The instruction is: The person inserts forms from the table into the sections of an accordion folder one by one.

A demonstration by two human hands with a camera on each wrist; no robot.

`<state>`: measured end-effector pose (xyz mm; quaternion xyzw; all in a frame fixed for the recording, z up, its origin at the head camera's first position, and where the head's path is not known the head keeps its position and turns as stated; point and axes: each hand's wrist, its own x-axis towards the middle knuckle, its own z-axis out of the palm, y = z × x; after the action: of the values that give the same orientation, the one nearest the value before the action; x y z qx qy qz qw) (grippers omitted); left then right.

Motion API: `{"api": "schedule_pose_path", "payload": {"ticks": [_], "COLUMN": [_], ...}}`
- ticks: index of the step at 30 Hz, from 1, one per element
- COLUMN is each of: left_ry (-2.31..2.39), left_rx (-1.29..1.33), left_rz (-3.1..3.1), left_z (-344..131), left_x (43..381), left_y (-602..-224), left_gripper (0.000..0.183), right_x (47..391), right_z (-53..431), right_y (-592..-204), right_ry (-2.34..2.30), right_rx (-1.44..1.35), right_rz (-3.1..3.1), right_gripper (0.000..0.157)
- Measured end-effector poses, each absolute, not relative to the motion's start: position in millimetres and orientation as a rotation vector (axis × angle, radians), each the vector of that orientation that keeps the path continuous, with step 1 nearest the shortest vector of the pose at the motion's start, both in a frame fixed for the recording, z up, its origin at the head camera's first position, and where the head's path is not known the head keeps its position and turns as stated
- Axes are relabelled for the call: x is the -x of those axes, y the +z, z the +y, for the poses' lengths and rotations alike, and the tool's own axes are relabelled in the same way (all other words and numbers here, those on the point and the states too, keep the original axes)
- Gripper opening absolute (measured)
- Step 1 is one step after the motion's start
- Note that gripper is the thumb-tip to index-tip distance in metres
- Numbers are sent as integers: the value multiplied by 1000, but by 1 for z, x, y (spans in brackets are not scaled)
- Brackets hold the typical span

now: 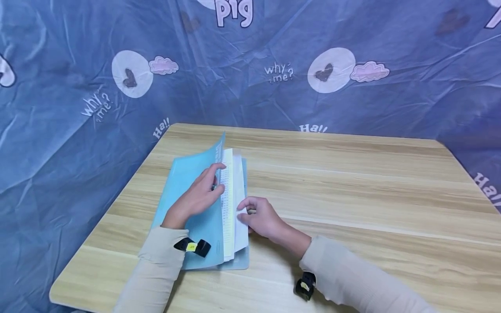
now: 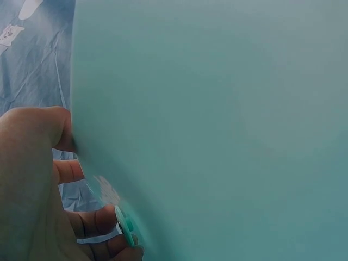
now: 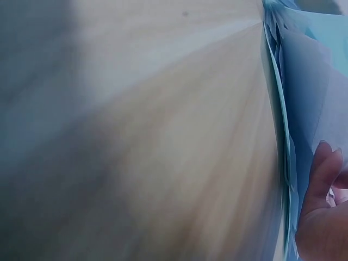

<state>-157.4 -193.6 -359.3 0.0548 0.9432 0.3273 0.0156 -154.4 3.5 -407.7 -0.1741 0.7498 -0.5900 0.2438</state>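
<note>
A light blue document folder (image 1: 176, 178) lies on the left part of the table, its front cover lifted partway. My left hand (image 1: 199, 193) grips the free edge of that cover. In the left wrist view, a small teal round piece (image 2: 128, 225) sits between the fingertips at the cover's edge. Inside the folder are printed, yellowish sheets (image 1: 228, 208) and white paper (image 1: 240, 187). At the right side, my right hand (image 1: 268, 219) pinches the edge of the white paper between thumb and fingers. The right wrist view shows the paper (image 3: 331, 103) rising beside those fingers.
The wooden table (image 1: 352, 187) extends to the right of the folder. Behind it hangs a blue printed cloth (image 1: 242, 87). Black wrist straps with small cameras (image 1: 201, 248) sit on both sleeves.
</note>
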Motion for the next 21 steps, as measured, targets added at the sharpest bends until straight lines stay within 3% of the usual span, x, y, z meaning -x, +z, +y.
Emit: {"api": "schedule_pose_path", "payload": {"ticks": [15,17,21], "left_ry": [1001,1004,1013], "left_rx": [-102,-123,-166], "left_rz": [2919,2919,2915], "left_z": [-194,-192,-185], "left_x": [149,150,156], "left_y": [-358,-358,-357], "left_gripper": [52,52,52], "right_x": [152,152,153], "right_z": [-7,-5,2], "right_y": [-406,-405,-402], "right_ry": [-1565,-1576,-1602], "right_rx": [460,442,400], "right_rz": [2052,2052,2049], "right_gripper": [12,19,51]}}
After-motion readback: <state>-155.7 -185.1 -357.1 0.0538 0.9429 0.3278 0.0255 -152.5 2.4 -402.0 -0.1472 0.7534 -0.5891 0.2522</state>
